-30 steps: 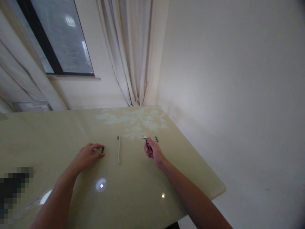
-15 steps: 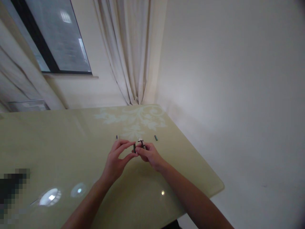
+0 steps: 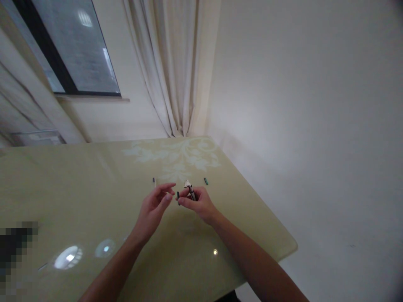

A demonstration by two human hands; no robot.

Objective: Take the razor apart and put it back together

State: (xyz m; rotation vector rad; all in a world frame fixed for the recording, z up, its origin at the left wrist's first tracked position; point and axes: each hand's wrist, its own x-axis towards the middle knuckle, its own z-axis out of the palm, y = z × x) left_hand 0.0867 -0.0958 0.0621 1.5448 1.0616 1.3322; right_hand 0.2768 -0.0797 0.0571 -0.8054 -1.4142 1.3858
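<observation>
R grip: pinching sm. dark piece; blk/wht item tucked in fingers, prob. freeing thumb to pinch.
L grip: empty, nr dark piece.
Surface: green strip beyond R grip; dark-tipped stick part-hid. behind L grip.

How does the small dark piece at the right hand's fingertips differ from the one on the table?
The held piece is pinched in the right hand; the loose piece lies on the table beyond that hand. The held piece shows mostly dark, while the loose piece shows a greenish face with a dark edge. Both are small and narrow.
</observation>
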